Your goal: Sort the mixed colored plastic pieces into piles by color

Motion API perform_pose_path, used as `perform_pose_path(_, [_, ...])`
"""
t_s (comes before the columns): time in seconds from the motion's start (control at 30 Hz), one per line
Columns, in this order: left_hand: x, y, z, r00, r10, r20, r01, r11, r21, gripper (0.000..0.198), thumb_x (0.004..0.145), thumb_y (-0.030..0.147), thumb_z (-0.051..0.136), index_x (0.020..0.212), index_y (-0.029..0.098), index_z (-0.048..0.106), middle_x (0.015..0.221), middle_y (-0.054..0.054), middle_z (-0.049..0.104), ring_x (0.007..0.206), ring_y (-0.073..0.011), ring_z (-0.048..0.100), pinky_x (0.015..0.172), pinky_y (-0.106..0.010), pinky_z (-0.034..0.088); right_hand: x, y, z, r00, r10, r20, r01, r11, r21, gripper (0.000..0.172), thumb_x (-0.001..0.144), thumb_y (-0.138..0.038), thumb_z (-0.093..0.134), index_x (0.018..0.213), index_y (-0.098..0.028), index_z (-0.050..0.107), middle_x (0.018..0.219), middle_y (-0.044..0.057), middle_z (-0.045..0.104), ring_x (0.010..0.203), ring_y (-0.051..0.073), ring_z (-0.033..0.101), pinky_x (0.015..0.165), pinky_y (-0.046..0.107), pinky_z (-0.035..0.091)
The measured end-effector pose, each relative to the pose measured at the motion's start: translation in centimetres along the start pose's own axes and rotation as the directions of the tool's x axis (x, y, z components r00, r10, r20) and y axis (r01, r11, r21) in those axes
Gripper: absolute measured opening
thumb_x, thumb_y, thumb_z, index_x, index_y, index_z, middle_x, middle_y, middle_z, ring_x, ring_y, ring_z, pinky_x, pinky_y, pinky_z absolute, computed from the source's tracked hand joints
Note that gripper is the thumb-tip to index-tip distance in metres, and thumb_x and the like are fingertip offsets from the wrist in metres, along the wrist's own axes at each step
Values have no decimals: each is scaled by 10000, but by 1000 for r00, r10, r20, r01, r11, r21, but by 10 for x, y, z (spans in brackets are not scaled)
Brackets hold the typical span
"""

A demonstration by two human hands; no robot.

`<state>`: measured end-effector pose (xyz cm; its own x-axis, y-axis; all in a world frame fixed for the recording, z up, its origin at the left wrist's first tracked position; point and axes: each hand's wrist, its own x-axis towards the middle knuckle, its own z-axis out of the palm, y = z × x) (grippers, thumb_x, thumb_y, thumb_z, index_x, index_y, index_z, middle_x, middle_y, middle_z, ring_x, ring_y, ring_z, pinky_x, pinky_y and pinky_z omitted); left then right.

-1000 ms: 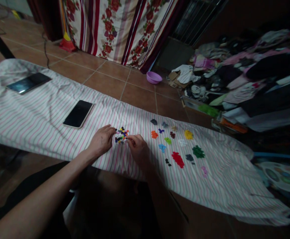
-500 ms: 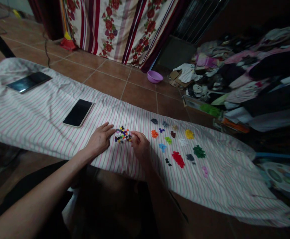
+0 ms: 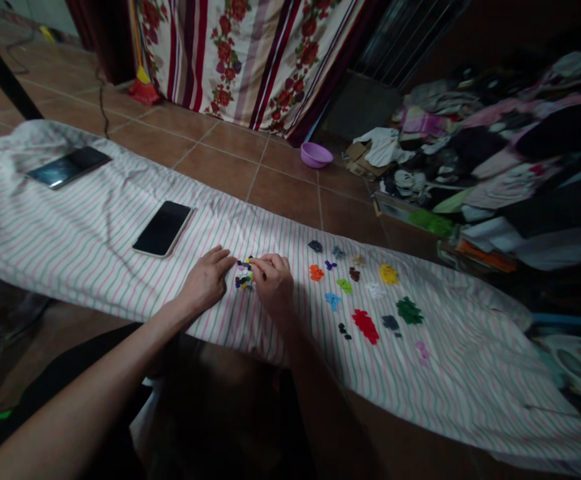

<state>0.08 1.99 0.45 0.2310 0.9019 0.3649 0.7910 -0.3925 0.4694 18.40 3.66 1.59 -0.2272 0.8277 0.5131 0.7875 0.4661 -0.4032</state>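
My left hand [image 3: 208, 279] lies on the striped cloth [image 3: 90, 220], with its fingers loose and a bit apart, and its fingertips come right up beside a small mixed pile [image 3: 243, 283] of tiny colored bits. My right hand [image 3: 273, 283] is over the other side of that pile, and its thumb and finger are close together. I cannot tell if a bit is between them, because it is too small to see. To the right of my hands, more bits sit in little heaps, each one color: an orange heap [image 3: 316, 273], a big red heap [image 3: 366, 326], a yellow heap [image 3: 389, 274], a dark green heap [image 3: 410, 311] and others. A phone [image 3: 164, 229] lies flat to the left of the mixed pile. Past the cloth, a purple bowl [image 3: 316, 155] is on the tile floor [image 3: 285, 190].
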Motion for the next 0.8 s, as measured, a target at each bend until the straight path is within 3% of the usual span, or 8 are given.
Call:
perform_pose_path(0.37, [0, 3, 1, 999, -21, 27, 20, 999, 27, 391, 855, 97, 423, 1162, 148, 660, 1293, -143, 580, 1330, -300, 435, 1098, -489, 411, 6, -5, 1, 995, -5, 97, 9, 999, -45, 212, 887, -203, 573, 1011, -215, 745, 946, 86, 602, 900, 229, 505, 815, 361, 449])
perform_pose_path(0.8, [2, 3, 3, 1000, -9, -16, 9, 1000, 24, 341, 882, 140, 409, 1059, 187, 697, 1258, -104, 602, 1296, -281, 474, 1073, -486, 442, 4, -7, 3, 992, 26, 126, -27, 1000, 4, 135, 842, -141, 576, 874, -202, 692, 903, 57, 634, 906, 211, 540, 826, 337, 440])
